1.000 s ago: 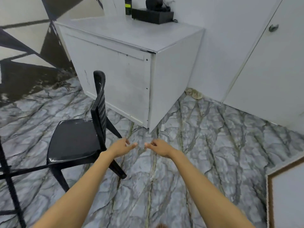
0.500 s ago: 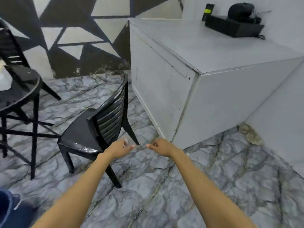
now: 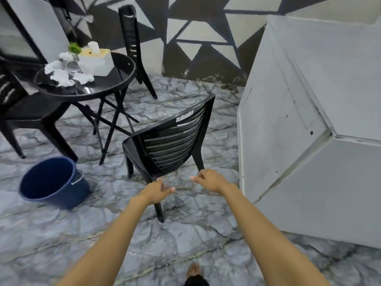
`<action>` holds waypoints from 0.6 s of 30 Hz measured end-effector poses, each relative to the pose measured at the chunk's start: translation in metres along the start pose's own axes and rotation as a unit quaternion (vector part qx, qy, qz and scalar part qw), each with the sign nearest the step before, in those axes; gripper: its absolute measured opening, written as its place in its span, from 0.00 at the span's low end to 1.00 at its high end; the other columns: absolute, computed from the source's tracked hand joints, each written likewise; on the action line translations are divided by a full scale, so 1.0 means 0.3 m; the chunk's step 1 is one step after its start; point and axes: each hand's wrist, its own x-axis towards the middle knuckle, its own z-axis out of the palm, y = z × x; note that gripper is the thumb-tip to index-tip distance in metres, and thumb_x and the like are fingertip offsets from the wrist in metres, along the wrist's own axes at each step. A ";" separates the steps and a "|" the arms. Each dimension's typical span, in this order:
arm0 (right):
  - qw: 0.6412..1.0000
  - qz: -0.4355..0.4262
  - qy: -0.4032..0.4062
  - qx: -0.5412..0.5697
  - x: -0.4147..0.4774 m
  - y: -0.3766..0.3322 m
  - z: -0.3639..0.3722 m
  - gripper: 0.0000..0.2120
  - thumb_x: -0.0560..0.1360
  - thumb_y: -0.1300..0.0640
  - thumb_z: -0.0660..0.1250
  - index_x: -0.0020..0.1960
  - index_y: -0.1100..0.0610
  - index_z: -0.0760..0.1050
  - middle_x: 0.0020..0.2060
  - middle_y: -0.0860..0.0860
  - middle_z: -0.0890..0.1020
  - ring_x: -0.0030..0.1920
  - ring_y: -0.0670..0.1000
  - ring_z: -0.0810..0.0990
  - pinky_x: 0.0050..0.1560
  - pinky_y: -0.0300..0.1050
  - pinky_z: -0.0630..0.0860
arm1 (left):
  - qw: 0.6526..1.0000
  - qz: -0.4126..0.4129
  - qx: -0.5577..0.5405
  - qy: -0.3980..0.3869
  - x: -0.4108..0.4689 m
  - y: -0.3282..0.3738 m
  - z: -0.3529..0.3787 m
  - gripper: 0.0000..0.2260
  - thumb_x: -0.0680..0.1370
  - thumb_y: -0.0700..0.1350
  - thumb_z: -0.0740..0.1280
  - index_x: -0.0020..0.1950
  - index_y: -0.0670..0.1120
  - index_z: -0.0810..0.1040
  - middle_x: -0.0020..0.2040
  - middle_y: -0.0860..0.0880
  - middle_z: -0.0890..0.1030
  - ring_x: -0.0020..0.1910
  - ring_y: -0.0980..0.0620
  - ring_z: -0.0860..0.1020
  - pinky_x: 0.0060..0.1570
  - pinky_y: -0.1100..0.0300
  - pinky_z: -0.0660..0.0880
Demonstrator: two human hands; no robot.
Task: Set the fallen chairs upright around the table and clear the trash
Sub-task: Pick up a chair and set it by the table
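A black plastic chair (image 3: 171,141) stands upright in front of me, its slatted back toward me. My left hand (image 3: 157,191) and my right hand (image 3: 210,179) hover just short of it, fingers loosely apart, holding nothing. Beyond it is a round black table (image 3: 115,83) with crumpled white paper (image 3: 61,74), a white tissue box (image 3: 97,60) and a small green plant (image 3: 74,48) on it. A second black chair (image 3: 132,42) stands upright behind the table, and a third (image 3: 26,112) at its left. A blue bucket (image 3: 51,182) stands on the floor at the left.
A large white cabinet (image 3: 309,120) fills the right side, close to the near chair. The wall behind has a black-and-white triangle pattern. The floor is grey marble. My bare foot (image 3: 193,271) shows at the bottom edge.
My view has swung left, bringing the table, the other chairs and the bucket into sight. The near chair now shows its back to me. My hands stay empty in front of it.
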 end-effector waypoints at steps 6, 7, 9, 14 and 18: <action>0.998 -0.036 -0.039 0.032 0.128 0.105 -0.082 0.24 0.77 0.37 0.55 0.54 0.58 0.72 0.50 0.56 0.73 0.48 0.54 0.73 0.48 0.47 0.69 | 0.997 -0.040 -0.051 0.028 0.069 0.054 0.013 0.23 0.77 0.59 0.58 0.60 0.41 0.71 0.52 0.43 0.76 0.48 0.47 0.72 0.45 0.59 0.66; 0.998 -0.040 -0.027 0.050 0.142 0.121 -0.103 0.23 0.77 0.37 0.56 0.52 0.57 0.72 0.49 0.54 0.72 0.47 0.53 0.72 0.47 0.47 0.68 | 0.996 -0.044 -0.070 0.040 0.073 0.068 0.003 0.22 0.77 0.59 0.59 0.58 0.41 0.71 0.47 0.46 0.74 0.47 0.48 0.72 0.45 0.59 0.66; 0.993 -0.036 0.009 0.114 0.176 0.149 -0.157 0.23 0.77 0.38 0.56 0.55 0.57 0.73 0.49 0.53 0.71 0.49 0.52 0.72 0.49 0.45 0.68 | 0.990 -0.058 -0.111 0.070 0.086 0.091 -0.030 0.19 0.77 0.58 0.59 0.54 0.43 0.71 0.41 0.52 0.71 0.44 0.49 0.72 0.43 0.58 0.67; 0.948 -0.052 0.172 0.263 0.320 0.184 -0.378 0.27 0.74 0.38 0.61 0.63 0.58 0.71 0.59 0.58 0.74 0.57 0.53 0.74 0.57 0.46 0.70 | 0.931 -0.114 -0.270 0.216 0.103 0.124 -0.137 0.22 0.76 0.58 0.63 0.60 0.42 0.72 0.44 0.50 0.74 0.46 0.51 0.73 0.41 0.62 0.70; 0.906 -0.064 0.197 0.370 0.451 0.165 -0.572 0.33 0.76 0.43 0.62 0.74 0.57 0.57 0.73 0.57 0.62 0.71 0.55 0.65 0.71 0.52 0.65 | 0.828 -0.155 -0.434 0.319 0.093 0.117 -0.228 0.31 0.71 0.56 0.70 0.68 0.46 0.65 0.60 0.45 0.72 0.59 0.46 0.72 0.58 0.53 0.71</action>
